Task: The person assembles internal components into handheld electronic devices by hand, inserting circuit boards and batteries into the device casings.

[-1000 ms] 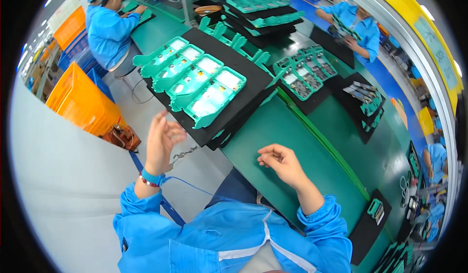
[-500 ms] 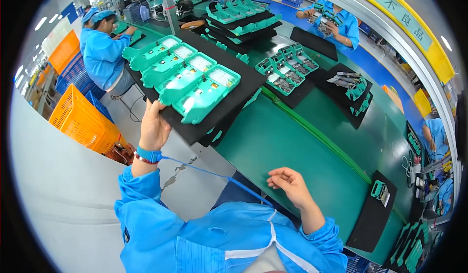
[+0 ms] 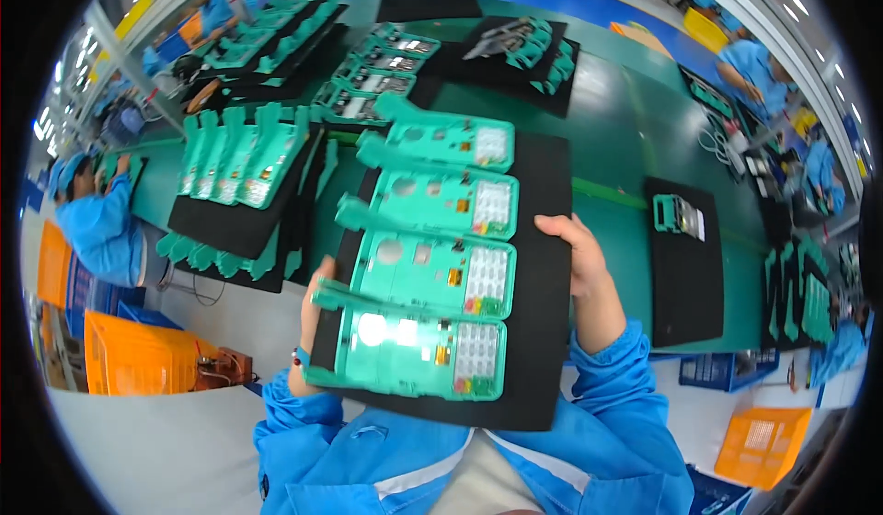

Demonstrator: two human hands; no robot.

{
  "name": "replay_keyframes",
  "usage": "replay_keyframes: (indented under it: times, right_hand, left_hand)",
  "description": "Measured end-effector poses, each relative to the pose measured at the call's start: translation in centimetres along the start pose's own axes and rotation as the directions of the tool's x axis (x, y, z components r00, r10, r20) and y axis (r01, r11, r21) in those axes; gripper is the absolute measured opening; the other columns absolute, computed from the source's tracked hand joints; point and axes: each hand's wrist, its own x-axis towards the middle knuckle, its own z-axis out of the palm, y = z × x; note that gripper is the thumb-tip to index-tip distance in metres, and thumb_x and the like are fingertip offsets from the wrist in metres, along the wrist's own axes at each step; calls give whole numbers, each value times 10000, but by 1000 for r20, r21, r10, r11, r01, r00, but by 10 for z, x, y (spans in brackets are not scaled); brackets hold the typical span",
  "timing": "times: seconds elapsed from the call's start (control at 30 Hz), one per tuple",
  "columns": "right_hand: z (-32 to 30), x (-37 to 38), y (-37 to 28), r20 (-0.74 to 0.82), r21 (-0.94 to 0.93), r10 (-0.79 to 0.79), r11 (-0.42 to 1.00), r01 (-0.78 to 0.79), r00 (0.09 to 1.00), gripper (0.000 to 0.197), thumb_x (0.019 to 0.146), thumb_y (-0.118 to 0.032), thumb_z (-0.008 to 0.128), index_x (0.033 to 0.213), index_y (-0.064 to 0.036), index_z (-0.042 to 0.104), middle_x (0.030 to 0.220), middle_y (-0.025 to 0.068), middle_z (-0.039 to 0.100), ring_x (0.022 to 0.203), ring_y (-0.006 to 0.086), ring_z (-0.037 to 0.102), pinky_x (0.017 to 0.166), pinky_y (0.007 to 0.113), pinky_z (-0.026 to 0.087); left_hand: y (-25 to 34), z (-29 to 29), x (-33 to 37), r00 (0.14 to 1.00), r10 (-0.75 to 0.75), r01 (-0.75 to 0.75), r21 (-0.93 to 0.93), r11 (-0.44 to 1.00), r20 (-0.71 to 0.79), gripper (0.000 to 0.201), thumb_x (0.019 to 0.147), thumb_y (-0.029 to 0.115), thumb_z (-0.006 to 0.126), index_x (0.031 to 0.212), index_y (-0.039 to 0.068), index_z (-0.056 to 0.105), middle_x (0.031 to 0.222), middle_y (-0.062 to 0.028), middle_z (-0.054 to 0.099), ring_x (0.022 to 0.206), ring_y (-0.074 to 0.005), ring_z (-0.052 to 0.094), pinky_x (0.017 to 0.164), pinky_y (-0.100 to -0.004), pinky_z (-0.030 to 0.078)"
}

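A black board [image 3: 541, 303] lies level in front of my chest with several green plastic housings [image 3: 395, 280] in a column on it. Each housing shows a pale keypad grid at its right end and small parts inside. My left hand [image 3: 315, 308] grips the board's left edge, partly hidden by the lowest housings. On the right edge my right hand [image 3: 581, 256] is closed, its thumb side at the top surface and the other fingers mostly out of sight below. A blue strap and beads [image 3: 299, 357] circle my left wrist.
More boards of green housings [image 3: 244, 161] are stacked on the left. Behind my board lie housings with circuit boards [image 3: 386, 64] and another pile [image 3: 524, 41]. A black mat [image 3: 685, 285] with one assembled unit [image 3: 679, 216] lies right. Orange crates [image 3: 147, 354] stand left; co-workers sit around the green table.
The board of housings has left the stack on the left and is now before my chest. My right hand, free before, has taken its right edge. My view has turned right.
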Motion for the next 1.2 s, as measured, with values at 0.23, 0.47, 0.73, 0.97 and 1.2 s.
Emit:
replay_keyframes:
  times: [0.23,0.47,0.73,0.97,1.2]
  right_hand:
    - [-13,-58,33,-347,-19,-289,953,302,892,515,987,-113,636,1456,-60,432,1365,121,585,1202,263,620,994,421,527]
    - [-28,-124,124,-234,-232,94,961,-150,968,308,1045,-73,540,1350,-51,568,1249,136,662,1161,224,648,936,378,572]
    - [-18,-129,68,-287,-740,-310,673,-4,907,179,984,-57,624,1140,1,688,1058,92,709,963,171,680,846,295,532]
    - [-52,-93,70,-206,-977,-652,181,-114,730,635,901,-149,742,1440,44,468,1440,235,498,1322,358,506,1121,445,379]
    - [-108,-102,5,-591,-712,-654,698,75,471,434,1031,-233,618,1379,-6,493,1118,157,708,864,143,688,785,254,545]
  left_hand:
    - [-31,-27,63,920,153,-154,-27,988,361,631,1074,450,397,1473,-39,421,1482,-139,521,1355,-271,476,1152,-350,351]
    - [-27,-12,97,944,275,-322,687,651,182,506,1075,181,462,1508,-68,387,1522,-162,472,1412,-240,434,1174,-324,316]
    - [-42,-13,60,710,436,-428,831,-355,553,414,951,42,607,1364,76,608,1485,-186,479,1375,-355,466,1118,-421,390]
    - [-77,-16,48,761,262,-406,750,-522,594,534,868,85,724,1387,117,602,1500,-133,484,1417,-415,367,1143,-502,346]
    - [-79,-24,52,707,299,-472,742,-475,641,593,844,62,735,1410,73,557,1513,-176,447,1385,-381,393,1121,-466,358]
